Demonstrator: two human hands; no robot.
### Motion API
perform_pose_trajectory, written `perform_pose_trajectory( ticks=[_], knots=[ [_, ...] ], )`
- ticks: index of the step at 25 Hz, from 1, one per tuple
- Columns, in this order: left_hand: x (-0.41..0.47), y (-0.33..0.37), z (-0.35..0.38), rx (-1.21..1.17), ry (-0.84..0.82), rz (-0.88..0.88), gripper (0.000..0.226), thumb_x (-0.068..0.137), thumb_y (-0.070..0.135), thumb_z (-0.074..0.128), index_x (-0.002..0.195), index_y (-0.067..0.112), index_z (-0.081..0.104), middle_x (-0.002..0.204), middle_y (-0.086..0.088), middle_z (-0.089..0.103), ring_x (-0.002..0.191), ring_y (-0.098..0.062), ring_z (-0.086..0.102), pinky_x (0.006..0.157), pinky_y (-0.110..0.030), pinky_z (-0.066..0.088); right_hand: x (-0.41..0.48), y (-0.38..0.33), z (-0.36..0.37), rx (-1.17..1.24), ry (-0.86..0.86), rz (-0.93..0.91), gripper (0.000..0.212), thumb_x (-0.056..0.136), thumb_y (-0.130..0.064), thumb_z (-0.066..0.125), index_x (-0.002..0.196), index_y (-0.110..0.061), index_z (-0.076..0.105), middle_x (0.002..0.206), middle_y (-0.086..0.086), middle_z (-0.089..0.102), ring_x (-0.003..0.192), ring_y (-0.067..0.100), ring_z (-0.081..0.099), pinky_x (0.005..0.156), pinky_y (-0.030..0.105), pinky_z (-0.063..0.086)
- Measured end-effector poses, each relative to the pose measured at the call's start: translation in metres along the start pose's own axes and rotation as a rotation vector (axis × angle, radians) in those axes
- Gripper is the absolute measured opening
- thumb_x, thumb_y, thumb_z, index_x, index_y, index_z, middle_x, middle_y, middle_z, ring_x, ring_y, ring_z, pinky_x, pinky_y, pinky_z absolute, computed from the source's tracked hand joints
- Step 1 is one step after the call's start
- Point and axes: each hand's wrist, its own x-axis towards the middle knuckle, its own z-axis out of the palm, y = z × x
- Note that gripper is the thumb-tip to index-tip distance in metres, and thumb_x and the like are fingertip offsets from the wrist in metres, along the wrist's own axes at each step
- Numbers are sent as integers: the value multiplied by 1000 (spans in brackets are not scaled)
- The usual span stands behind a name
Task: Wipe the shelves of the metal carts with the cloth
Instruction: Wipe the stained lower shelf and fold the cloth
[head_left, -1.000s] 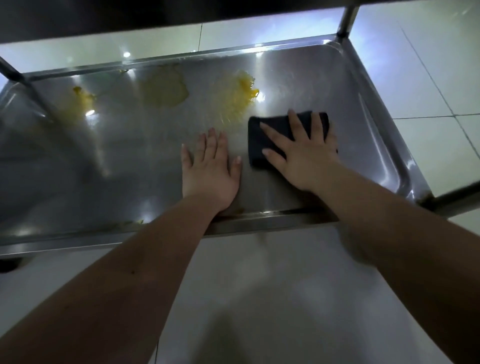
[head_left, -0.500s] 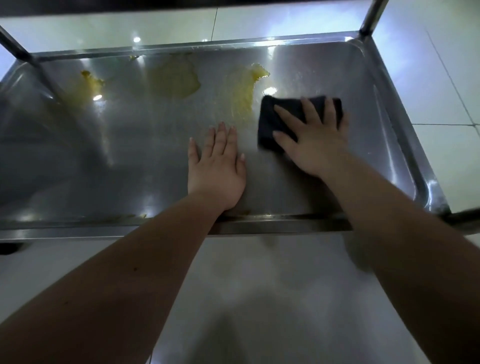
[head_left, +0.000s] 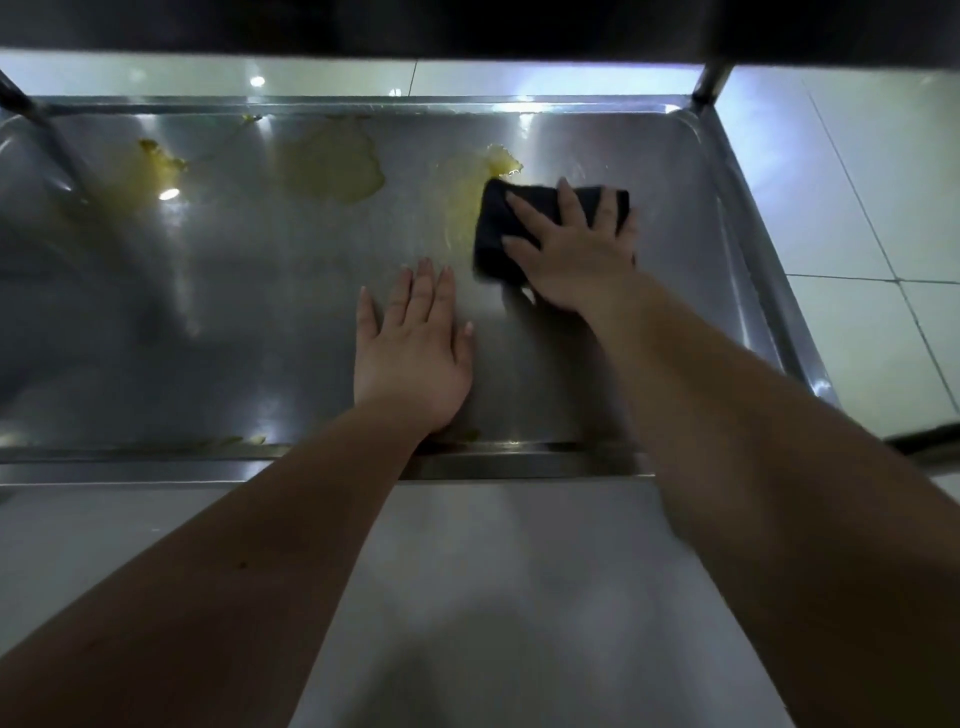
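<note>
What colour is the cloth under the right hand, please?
Black or very dark navy cloth, seen in the head view.

On shelf (head_left: 234, 322): left hand (head_left: 413, 353) flat, front centre; right hand (head_left: 576, 249) on cloth (head_left: 493, 244), behind and right of left hand. Along back: first spill (head_left: 156, 166) left; second spill (head_left: 332, 166) centre; third spill (head_left: 465, 202) touching cloth's rear-left corner.

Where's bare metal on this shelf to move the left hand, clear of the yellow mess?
Bare: the wide shelf stretch left of the left hand, and the strip between cloth and right rim. Crowded: the back, three yellow spills, the rightmost touching the cloth.
</note>
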Motion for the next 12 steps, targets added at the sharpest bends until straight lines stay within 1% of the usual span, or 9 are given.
perform_pose_trajectory(
  ticks=[2,4,6,7,9,10,11,12],
  knots=[
    [1,-2,0,-6,-2,9,62,101,45,13,156,21,1,164,-1,-3,150,-17,-6,120,-48,-7,28,-23,1,1,-35,-4,59,93,-67,19,149,-56,3,164,2,-8,144,45,-19,110,65,-17],
    [2,-3,-1,-22,-5,9,62,101,46,14,157,22,2,164,0,-2,150,-16,-6,120,-48,-7,34,-30,4,-10,-42,-41,59,93,-67,20,149,-55,4,164,1,-6,144,45,-19,110,64,-18],
    [1,-3,0,-32,8,6,61,101,46,16,157,22,3,164,1,-1,150,-15,-5,120,-47,-6,33,-5,-1,-33,1,-78,58,94,-68,22,148,-57,5,165,-3,-2,147,41,-14,114,60,-13],
    [1,-3,0,-31,13,5,61,102,45,17,157,22,4,164,1,-1,150,-16,-5,120,-47,-5,31,19,-6,-53,17,-58,57,94,-67,24,148,-57,6,165,-3,-1,147,41,-10,115,59,-10],
    [0,0,0,-15,11,5,61,102,44,17,157,21,4,165,-1,0,151,-17,-4,120,-48,-5,24,78,-19,-112,3,75,57,95,-64,28,148,-56,7,165,-2,0,147,43,-8,115,60,-6],
    [0,1,0,-2,13,3,62,101,44,16,157,20,4,165,-1,0,151,-18,-3,120,-48,-5,20,101,-24,-109,1,173,58,95,-65,26,149,-54,8,165,-2,0,146,44,-10,115,61,-7],
    [0,3,1,12,14,0,62,101,44,16,157,19,3,165,-2,0,151,-18,-3,120,-49,-4,16,110,-26,-70,12,275,60,93,-66,22,150,-53,8,165,-1,0,146,43,-12,114,62,-9],
    [0,3,1,26,12,-4,62,101,44,15,157,19,3,165,-2,0,151,-19,-3,120,-50,-4,15,104,-25,-29,29,360,61,92,-67,20,150,-53,8,165,-1,0,146,44,-14,113,63,-12]
  ],
)
